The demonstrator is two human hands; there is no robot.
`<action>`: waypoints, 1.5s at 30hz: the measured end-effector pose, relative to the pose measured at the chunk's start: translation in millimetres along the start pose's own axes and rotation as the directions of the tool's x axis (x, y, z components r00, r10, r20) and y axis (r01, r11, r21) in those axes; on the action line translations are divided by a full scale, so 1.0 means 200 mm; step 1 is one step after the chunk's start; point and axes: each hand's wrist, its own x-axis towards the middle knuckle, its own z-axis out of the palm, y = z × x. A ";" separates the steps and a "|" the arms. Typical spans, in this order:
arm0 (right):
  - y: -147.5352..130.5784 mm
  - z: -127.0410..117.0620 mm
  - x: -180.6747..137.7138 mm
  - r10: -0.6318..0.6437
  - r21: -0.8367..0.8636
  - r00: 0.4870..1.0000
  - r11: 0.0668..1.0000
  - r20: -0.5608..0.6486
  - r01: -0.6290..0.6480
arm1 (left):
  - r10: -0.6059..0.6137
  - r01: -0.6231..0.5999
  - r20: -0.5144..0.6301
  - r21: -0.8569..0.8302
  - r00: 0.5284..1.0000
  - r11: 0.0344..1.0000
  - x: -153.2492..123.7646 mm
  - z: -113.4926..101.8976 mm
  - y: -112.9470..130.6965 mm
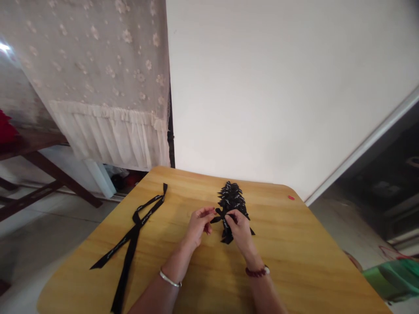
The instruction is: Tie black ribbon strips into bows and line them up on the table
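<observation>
Between my hands is a black ribbon bow [218, 216], held just above the near part of a row of black ribbon bows. My right hand [241, 231] pinches it near the knot with thumb and forefinger. My left hand [199, 224] has its thumb and forefinger closed at the bow's left loop, the other fingers curled below. Away from my hands, the row of bows [232, 196] runs toward the table's far edge, with white lettering on the ribbons. Part of the row is hidden behind my right hand.
A long black ribbon [140, 221] with white lettering lies loosely crossed on the left of the wooden table [288, 270]. A small red piece [291, 198] lies near the far right corner. A white wall [278, 87] and a lace curtain [108, 78] stand behind the table.
</observation>
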 end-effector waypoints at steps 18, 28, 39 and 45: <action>-0.03 0.02 -0.02 -0.056 -0.031 0.997 0.998 0.051 0.058 | -0.101 0.127 0.161 -0.162 0.982 0.979 -0.02 0.04 -0.03; -0.04 0.02 -0.02 -0.023 -0.036 0.998 0.999 0.066 0.025 | -0.043 0.058 0.096 -0.167 0.994 0.984 0.00 0.04 -0.04; -0.06 0.02 -0.03 0.017 0.003 1.000 1.000 0.012 -0.017 | -0.058 0.058 0.011 -0.086 0.998 0.995 0.00 0.04 -0.04; -0.08 0.03 -0.04 0.114 0.043 0.991 0.992 0.073 -0.117 | -0.072 0.052 -0.097 -0.189 0.993 0.981 0.01 0.02 -0.03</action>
